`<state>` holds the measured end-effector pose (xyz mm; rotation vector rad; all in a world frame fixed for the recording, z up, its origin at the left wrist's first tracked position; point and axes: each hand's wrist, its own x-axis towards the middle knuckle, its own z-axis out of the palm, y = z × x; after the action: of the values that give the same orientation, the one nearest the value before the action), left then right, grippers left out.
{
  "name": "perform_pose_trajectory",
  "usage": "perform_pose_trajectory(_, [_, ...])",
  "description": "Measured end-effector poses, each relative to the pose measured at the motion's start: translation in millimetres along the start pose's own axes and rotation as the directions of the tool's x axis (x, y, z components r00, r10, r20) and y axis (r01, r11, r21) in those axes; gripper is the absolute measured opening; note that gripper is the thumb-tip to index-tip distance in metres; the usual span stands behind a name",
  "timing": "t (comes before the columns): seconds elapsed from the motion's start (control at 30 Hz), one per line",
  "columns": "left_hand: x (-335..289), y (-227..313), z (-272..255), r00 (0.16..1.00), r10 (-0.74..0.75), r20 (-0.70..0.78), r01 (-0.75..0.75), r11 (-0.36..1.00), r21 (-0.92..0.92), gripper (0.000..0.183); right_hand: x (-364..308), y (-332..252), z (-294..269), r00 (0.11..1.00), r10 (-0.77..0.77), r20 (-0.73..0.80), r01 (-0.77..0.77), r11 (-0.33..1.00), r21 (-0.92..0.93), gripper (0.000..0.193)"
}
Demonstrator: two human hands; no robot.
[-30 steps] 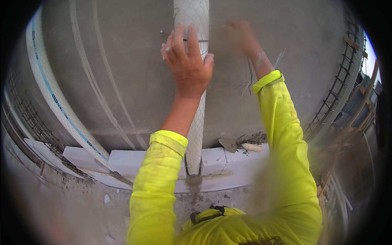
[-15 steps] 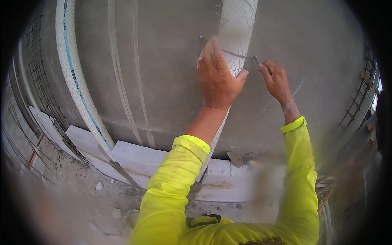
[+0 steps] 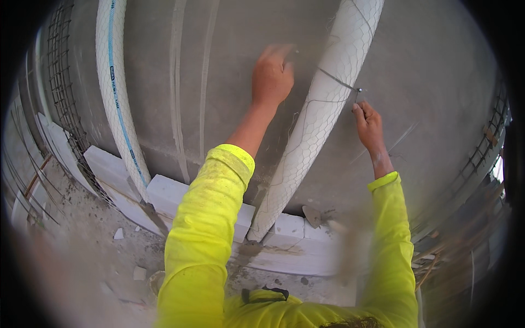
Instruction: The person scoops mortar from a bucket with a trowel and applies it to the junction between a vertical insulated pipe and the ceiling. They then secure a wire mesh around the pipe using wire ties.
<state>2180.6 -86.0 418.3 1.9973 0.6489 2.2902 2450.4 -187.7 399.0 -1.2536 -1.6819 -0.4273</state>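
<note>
A white pipe wrapped in hexagonal wire mesh (image 3: 298, 147) leans against the grey wall, running from upper right to lower left. A thin tie wire (image 3: 336, 79) crosses it to a nail (image 3: 359, 89) on its right side. Just below that nail, my right hand (image 3: 369, 127) is closed, thumb and finger pinching the wire's end. My left hand (image 3: 272, 76) is off the pipe, to its left near a small nail head (image 3: 297, 51). Its fingers are bent but smeared by motion, so whether they hold anything is unclear.
Another mesh-wrapped white pipe with a blue stripe (image 3: 116, 104) stands at left. White blocks (image 3: 167, 191) line the wall's foot, with a trowel-like blade (image 3: 311, 216) by them. Steel mesh (image 3: 61, 82) hangs far left. Rubble lies on the ground (image 3: 82, 235).
My left hand has come off the pipe and moved left of it. My right hand stays by the right nail, pinching the wire. The view has shifted, so the pipe appears farther right.
</note>
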Motion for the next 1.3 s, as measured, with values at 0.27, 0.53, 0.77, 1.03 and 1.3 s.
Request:
perform_pose_trajectory(0.27, [44.2, -16.2, 16.0, 0.887, 0.284, 0.365, -0.418, 0.831, 0.367, 0.028, -0.9, -2.7, 2.1, 0.999, 0.006, -0.035, -0.005, 0.999, 0.035, 0.024])
perform_pose_trajectory(0.53, [94.2, 13.4, 22.7, 0.690, -0.090, 0.718, -0.387, 0.793, 0.471, 0.021, -4.5, 11.7, 11.4, 1.000, 0.031, -0.001, -0.030, 0.974, 0.226, 0.022])
perform_pose_trajectory(0.77, [123.0, 29.1, 21.2, 0.533, -0.205, 0.821, -0.432, 0.768, 0.472, 0.033, -4.6, 10.3, 12.7, 0.997, 0.073, 0.024, -0.076, 0.962, 0.261, 0.021])
perform_pose_trajectory(1.03, [121.8, 8.0, 22.4, 0.477, -0.015, 0.879, -0.514, 0.806, 0.293, 0.028, -6.3, -1.9, 1.0, 0.996, 0.089, 0.007, -0.089, 0.996, -0.001, 0.020])
perform_pose_trajectory(1.3, [122.9, -9.5, 10.0, 0.464, 0.165, 0.870, -0.396, 0.918, 0.037, 0.019, -22.9, -46.5, -28.8, 0.997, 0.072, 0.038, -0.055, 0.937, -0.344, 0.014])
